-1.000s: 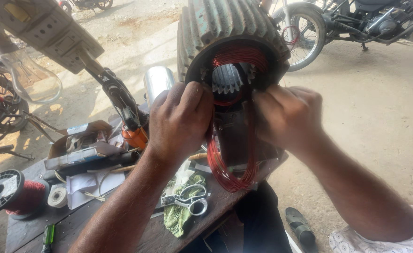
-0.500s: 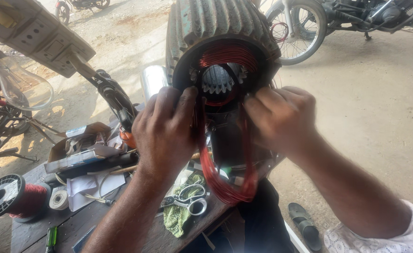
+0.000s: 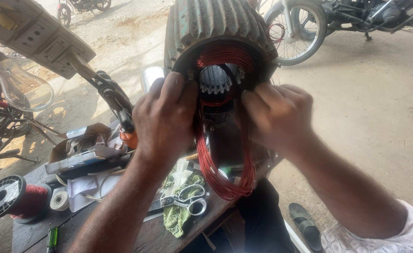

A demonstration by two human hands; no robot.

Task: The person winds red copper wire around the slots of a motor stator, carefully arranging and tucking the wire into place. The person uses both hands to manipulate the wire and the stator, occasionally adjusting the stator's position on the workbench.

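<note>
Outdoors at a cluttered wooden workbench (image 3: 37,232), left hand (image 3: 164,117) and right hand (image 3: 274,115) pinch a red copper-wire coil (image 3: 225,180) against the ribbed grey motor stator (image 3: 216,23); strands below the grip could snag the slot teeth and scrape enamel.

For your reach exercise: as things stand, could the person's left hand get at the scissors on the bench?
Probably yes. The scissors lie uncovered on a green cloth just below the left hand, with nothing over them; but that hand is busy pressing red wire coil at the motor housing.
</note>
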